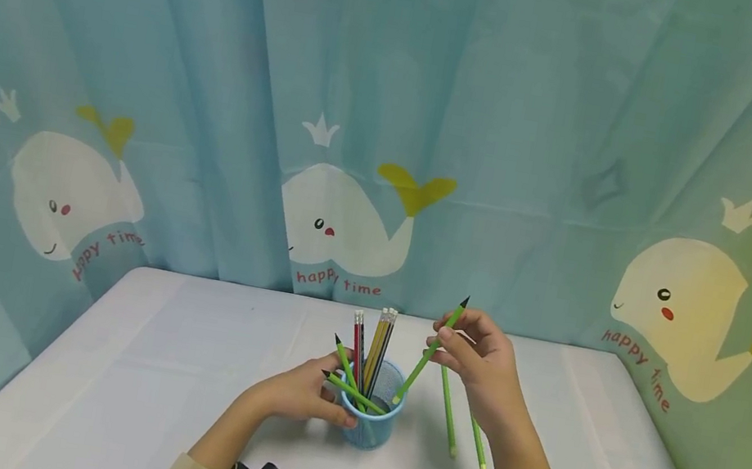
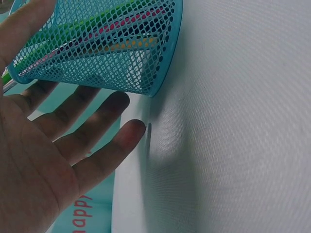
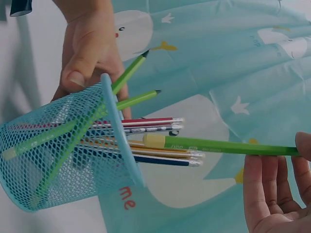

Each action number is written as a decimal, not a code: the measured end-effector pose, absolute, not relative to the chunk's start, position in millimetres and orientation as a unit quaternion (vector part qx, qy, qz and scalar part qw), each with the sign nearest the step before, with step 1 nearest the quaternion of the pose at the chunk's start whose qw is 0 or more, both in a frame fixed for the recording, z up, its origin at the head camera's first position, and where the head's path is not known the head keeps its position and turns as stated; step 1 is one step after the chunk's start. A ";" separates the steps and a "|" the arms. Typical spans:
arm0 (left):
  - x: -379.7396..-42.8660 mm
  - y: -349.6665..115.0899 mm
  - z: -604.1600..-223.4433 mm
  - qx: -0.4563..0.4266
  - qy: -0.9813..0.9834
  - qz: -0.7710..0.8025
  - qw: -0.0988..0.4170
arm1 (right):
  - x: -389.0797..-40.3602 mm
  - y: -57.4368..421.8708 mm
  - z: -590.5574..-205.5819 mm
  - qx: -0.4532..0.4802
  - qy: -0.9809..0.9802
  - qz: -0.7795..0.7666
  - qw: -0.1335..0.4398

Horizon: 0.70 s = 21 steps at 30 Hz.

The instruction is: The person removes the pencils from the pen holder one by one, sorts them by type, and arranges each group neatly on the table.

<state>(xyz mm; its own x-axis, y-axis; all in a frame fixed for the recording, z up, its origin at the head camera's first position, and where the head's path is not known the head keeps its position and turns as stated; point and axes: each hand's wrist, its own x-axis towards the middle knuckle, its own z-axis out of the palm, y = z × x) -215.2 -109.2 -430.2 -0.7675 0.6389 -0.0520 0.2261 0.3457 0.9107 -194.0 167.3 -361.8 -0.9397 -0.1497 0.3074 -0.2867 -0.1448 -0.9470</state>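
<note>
A light blue mesh pencil cup [image 1: 374,435] stands upright on the table. My left hand [image 1: 293,393] holds it from the left, thumb at the front and fingers behind. Between thumb and fingertips, my right hand [image 1: 485,373] pinches a green pencil [image 3: 218,146] near its dark sharpened tip. That tip points up; the pale lower end overlaps the cup's opening in the head view. Two green pencils lean inside the cup, sharpened ends up. Several striped pencils [image 1: 378,343] in red, yellow and dark colours also stand there, eraser ends up.
Two more green pencils, one nearer [image 1: 448,413] and one farther right [image 1: 478,446], lie on the white table [image 1: 175,367] below the right hand. A blue curtain [image 1: 528,127] with whale prints hangs behind the table. Each wrist wears a black camera mount.
</note>
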 end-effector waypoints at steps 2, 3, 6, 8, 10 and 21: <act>-215.4 -108.9 -429.3 0.271 0.796 0.500 0.205 | -194.4 169.1 -360.4 0.167 -0.639 0.750 0.046; -215.4 -108.9 -429.1 0.271 0.798 0.499 0.205 | -194.5 170.0 -359.7 0.167 -0.634 0.753 0.047; -215.4 -108.5 -429.0 0.269 0.798 0.498 0.206 | -195.8 173.8 -358.9 0.171 -0.626 0.759 0.052; -215.9 -108.8 -429.3 0.270 0.796 0.500 0.206 | -196.7 176.0 -358.1 0.170 -0.624 0.761 0.057; -216.4 -109.2 -430.0 0.271 0.794 0.503 0.207 | -197.3 178.0 -357.5 0.168 -0.625 0.760 0.063; -216.1 -108.4 -428.9 0.275 0.795 0.500 0.206 | -201.0 187.1 -360.3 0.138 -0.645 0.748 0.077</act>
